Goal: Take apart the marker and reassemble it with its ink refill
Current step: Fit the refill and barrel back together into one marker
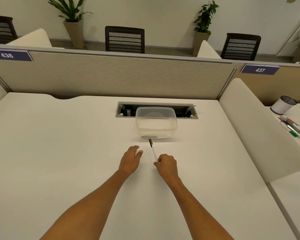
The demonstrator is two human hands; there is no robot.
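Desk: broad white desk top point(59, 153), under both hands.
Tub: clear plastic rectangular container point(156, 122), just beyond the hands, nothing visible inside.
Spare pens: loose coloured markers point(294, 128), far off to the right of the right hand, on the neighbouring desk.
Marker: slim white marker with a black cap point(153, 150), between the hands, cap end pointing away toward the tub, cap on, not yet apart.
Right hand point(166, 164): fingers curled, pinching the marker's near end.
Left hand point(131, 158): fingers relaxed and loosely spread, palm down, holding nothing, just beside the marker.
Risk: a one-handed end pinch likely to let the marker swing or roll; small parts apt to scatter once pulled free.
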